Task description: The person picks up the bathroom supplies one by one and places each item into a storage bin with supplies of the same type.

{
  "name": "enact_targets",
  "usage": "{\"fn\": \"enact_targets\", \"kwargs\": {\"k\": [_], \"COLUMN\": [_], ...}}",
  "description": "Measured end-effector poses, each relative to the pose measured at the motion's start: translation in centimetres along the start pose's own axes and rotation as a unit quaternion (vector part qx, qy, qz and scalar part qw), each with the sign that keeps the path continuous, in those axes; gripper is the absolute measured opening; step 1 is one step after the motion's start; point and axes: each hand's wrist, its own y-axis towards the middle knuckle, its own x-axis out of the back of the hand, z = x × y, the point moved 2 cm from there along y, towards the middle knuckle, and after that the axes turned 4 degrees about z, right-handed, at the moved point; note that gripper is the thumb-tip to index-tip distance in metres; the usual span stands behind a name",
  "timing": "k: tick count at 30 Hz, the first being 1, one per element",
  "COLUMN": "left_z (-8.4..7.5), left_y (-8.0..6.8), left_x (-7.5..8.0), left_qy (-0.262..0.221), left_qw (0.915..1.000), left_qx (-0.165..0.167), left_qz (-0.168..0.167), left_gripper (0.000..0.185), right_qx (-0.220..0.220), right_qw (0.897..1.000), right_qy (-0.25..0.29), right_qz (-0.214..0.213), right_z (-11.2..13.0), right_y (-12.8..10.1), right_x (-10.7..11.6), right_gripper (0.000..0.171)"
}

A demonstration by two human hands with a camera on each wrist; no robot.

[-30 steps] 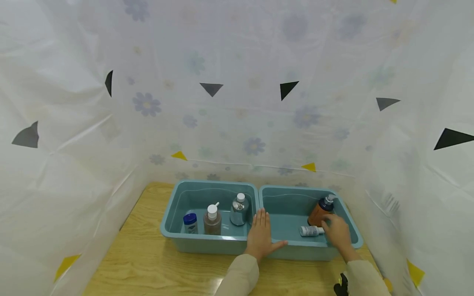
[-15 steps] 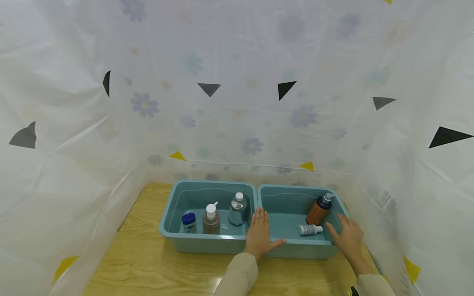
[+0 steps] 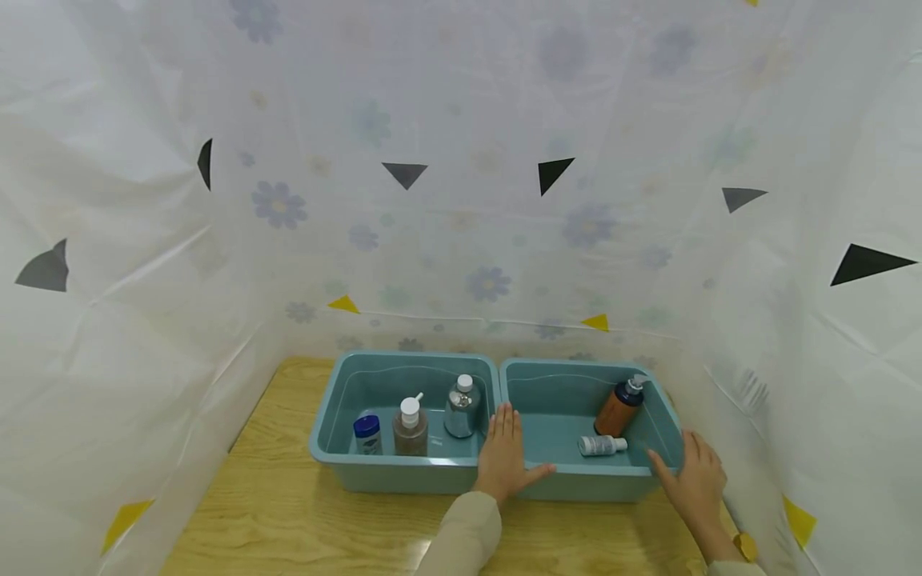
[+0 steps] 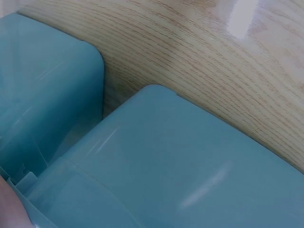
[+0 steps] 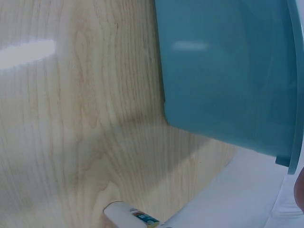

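Observation:
Two teal tubs stand side by side on a wooden table (image 3: 288,512). My left hand (image 3: 507,458) lies flat and open across the front rims where the left tub (image 3: 327,416) and right tub (image 3: 659,400) meet. My right hand (image 3: 693,478) rests open at the right tub's front right corner, holding nothing. In the right tub an orange pump bottle (image 3: 616,408) leans upright and a small white bottle (image 3: 602,445) lies on its side. The left tub holds a blue-capped jar (image 3: 367,433), a brown pump bottle (image 3: 410,427) and a silver bottle (image 3: 462,408).
White flowered plastic sheeting (image 3: 461,200) walls in the table at the back and both sides. In the right wrist view a small white tube (image 5: 130,215) lies on the table (image 5: 71,118) near the sheet, beside the tub wall (image 5: 228,71). Bare wood lies left of and before the tubs.
My right hand has let go of the small white bottle, drawn back out of the right tub and come to rest at its front right corner. The left hand has stayed put.

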Motion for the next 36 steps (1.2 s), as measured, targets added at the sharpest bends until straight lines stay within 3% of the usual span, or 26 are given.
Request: {"fn": "enact_targets", "kwargs": {"k": [6,13,23,29,36], "left_z": [0.0,-0.1,-0.1,-0.1,-0.1], "left_y": [0.1,0.1,0.1,0.0,0.1], "left_x": [-0.1,0.0,0.1,-0.1,-0.1], "left_qy": [-0.003,-0.008,-0.001,0.003,0.015], "left_qw": [0.9999,0.9999,0.9999,0.9998,0.9998], "left_qx": [0.002,0.002,0.002,0.003,-0.001], "left_qz": [0.01,0.014,0.015,0.018,0.015], "left_gripper": [0.103,0.102,0.103,0.104,0.104], "right_qx": [-0.03,-0.017,-0.077,-0.125,-0.17], "right_qw": [1.0,0.999,0.996,0.992,0.985], "right_qy": [0.002,0.015,0.023,0.015,0.004], "right_qz": [0.005,-0.025,-0.03,-0.018,0.036], "right_z": [-0.8,-1.7,-2.8,-3.9,-4.8], "right_y": [-1.1,-2.2,-4.1,-5.1,-5.8], "right_x": [0.0,0.3,0.8,0.9,0.9], "right_gripper": [0.07,0.079,0.082,0.082,0.081]}}
